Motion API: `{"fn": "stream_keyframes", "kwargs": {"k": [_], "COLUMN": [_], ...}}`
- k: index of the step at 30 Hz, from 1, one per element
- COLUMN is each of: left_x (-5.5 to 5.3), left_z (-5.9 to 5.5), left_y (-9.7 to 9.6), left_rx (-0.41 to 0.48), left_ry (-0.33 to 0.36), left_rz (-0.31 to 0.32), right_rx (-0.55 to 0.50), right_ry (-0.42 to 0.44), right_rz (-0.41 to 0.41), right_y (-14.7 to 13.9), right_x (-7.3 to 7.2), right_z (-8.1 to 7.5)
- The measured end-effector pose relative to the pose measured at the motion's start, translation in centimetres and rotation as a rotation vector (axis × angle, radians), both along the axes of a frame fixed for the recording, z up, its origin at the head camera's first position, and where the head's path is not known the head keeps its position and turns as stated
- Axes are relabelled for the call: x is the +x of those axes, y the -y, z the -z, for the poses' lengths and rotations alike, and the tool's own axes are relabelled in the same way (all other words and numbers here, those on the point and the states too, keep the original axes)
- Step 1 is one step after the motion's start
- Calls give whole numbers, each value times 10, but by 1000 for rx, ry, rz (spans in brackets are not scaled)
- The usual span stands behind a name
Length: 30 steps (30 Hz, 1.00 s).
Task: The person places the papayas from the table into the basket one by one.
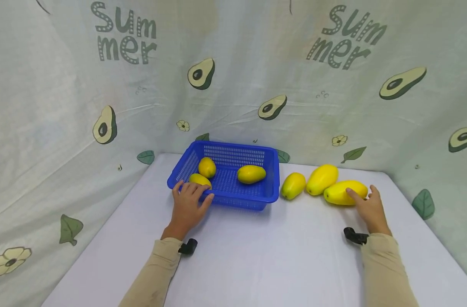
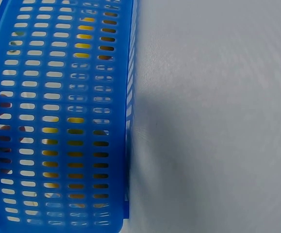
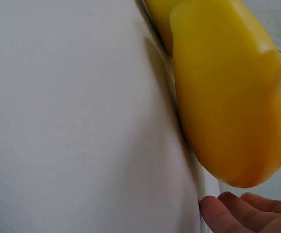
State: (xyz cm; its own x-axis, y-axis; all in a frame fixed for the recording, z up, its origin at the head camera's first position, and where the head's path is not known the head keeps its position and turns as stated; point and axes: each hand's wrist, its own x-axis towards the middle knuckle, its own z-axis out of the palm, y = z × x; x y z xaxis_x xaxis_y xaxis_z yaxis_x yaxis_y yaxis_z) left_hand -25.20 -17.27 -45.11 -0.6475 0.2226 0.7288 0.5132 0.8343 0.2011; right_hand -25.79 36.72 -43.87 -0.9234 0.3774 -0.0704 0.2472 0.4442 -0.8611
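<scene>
A blue plastic basket (image 1: 233, 197) stands toward the back of the table. My left hand (image 1: 188, 204) holds its front rim near the left corner, fingers bent over the edge and thumb outside. In the left wrist view the basket's slotted wall (image 2: 57, 107) fills the left side, with fingers partly showing through the slots. Inside the basket lie three smaller yellow fruits, one (image 1: 251, 174) at the right. On the right, my right hand (image 1: 371, 211) reaches around the end of a large yellow papaya (image 1: 346, 192), thumb and fingers apart. The right wrist view shows fingertips (image 3: 213, 208) just off the papaya's rounded end.
Another large papaya (image 1: 323, 179) and a smaller yellow fruit (image 1: 293, 186) lie between the basket and the right hand's papaya. A cloth printed with avocados (image 1: 233, 123) hangs behind the white table (image 1: 271, 256). Black wrist cameras sit on both wrists.
</scene>
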Motion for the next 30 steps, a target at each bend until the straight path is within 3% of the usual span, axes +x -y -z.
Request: {"fn": "stream_keyframes", "kwargs": {"k": [7,30], "left_x": [0,2], "left_z": [0,-1], "left_y": [1,1], "left_rx": [-3,-5], "left_ry": [9,7], "left_rz": [-13,-4], "right_rx": [40,30], "right_ry": [-38,-81], "right_rz": [-78,-72], "right_y": [7,4], "right_x": [-2,3], "right_z": [2,9]}}
